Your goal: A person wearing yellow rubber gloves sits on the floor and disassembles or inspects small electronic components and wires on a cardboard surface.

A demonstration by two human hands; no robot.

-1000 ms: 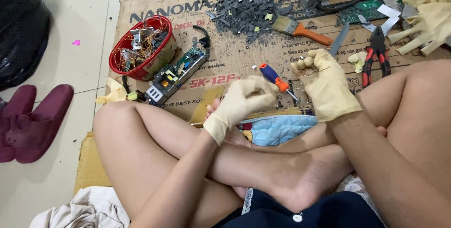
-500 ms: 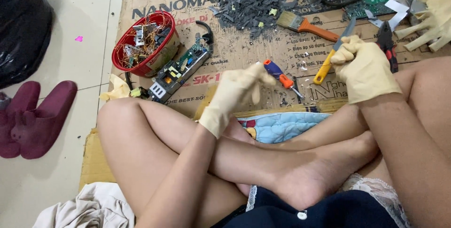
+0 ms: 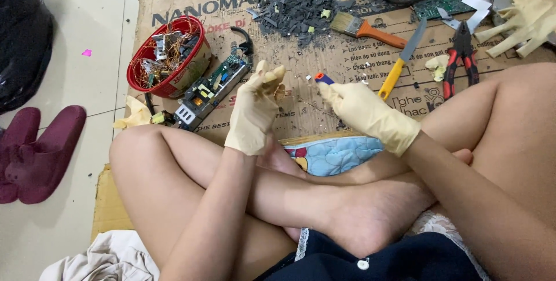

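Observation:
I sit cross-legged on a cardboard sheet (image 3: 347,55), both hands in cream rubber gloves. My left hand (image 3: 253,113) is raised over the cardboard and pinches a small brownish piece (image 3: 278,89) at its fingertips. My right hand (image 3: 365,113) is closed around a small screwdriver with a blue and orange handle (image 3: 322,78), whose end points toward the left hand. The two hands are about a hand's width apart. A long circuit board (image 3: 211,87) lies just left of the left hand.
A red bowl (image 3: 145,55) of wires and metal scraps stands at the left. Dark plastic fragments (image 3: 301,0), an orange-handled brush (image 3: 365,29), a yellow-handled knife (image 3: 399,64), red pliers (image 3: 460,55) and spare gloves (image 3: 527,15) lie ahead. Maroon slippers (image 3: 35,148) rest on the tile floor.
My right hand moved left from beside the yellow-handled knife and picked the screwdriver up off the cardboard. My left hand stayed raised with its small piece.

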